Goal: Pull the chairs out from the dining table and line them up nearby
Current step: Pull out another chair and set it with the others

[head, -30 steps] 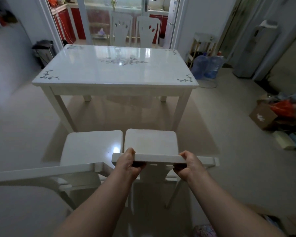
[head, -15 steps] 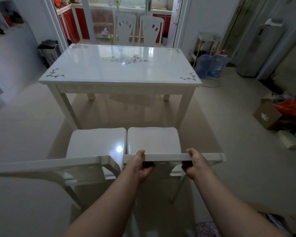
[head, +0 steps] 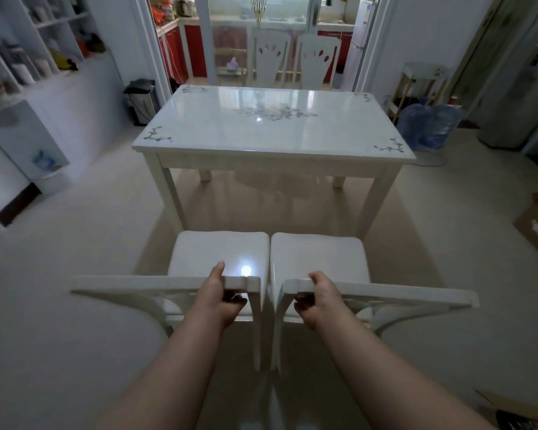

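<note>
White left chair (head: 218, 252), right chair (head: 317, 256) abreast, off surface (head: 261, 135); left hand (head: 221, 294), right hand (head: 319, 297) each grasp a backrest. Likely aligning; next release, fetch far chairs (head: 271, 57).

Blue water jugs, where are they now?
In the head view, the blue water jugs stand on the floor at the right, beside the dining table's far right corner, in front of a small stand.

Far chairs (head: 271, 57) seats hidden behind table (head: 215, 128); shelf items (head: 59, 60) blurred.
</note>
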Motion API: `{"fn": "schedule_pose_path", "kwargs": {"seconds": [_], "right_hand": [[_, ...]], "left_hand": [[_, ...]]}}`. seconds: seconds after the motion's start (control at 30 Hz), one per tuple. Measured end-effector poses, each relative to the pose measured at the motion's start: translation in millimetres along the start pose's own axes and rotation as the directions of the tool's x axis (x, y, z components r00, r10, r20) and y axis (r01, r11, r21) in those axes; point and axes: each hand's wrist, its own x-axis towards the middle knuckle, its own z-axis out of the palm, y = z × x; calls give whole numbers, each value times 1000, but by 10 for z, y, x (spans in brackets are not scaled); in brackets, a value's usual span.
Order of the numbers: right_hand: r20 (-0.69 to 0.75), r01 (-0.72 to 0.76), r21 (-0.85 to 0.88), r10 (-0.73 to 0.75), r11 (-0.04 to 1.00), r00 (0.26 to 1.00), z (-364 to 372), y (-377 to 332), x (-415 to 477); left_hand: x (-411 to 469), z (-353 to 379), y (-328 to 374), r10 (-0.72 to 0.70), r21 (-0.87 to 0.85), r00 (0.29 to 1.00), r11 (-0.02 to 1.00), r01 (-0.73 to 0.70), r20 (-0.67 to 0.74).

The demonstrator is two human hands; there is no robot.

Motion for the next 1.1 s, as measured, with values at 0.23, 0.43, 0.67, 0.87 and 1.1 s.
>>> {"fn": "schedule_pose_path", "kwargs": {"seconds": [0.23, 0.43, 0.67, 0.87, 1.1], "right_hand": [[-115, 36, 19, -34, 999, 993, 87, 17, 181], [-179, 38, -36, -44, 999, 983, 113, -27, 217], [-204, 53, -15, -55, 998, 977, 97, -17, 244], [-176, 54, -21, -57, 998, 983, 30, -16, 233], [-122, 74, -46, -79, 996, 989, -8, 12, 134]], "left_hand": [[89, 25, 144, -76, -12, 995, 997, 75, -59], [61, 13, 170, -107, -14, 986, 994, 106, -129], [61, 32, 142, -108, -24, 983, 994, 105, -148], [51, 54, 124, -88, -58, 988, 995, 81, -124], [18, -45, 64, -24, 18, 999, 1000, 24, -35]]}}
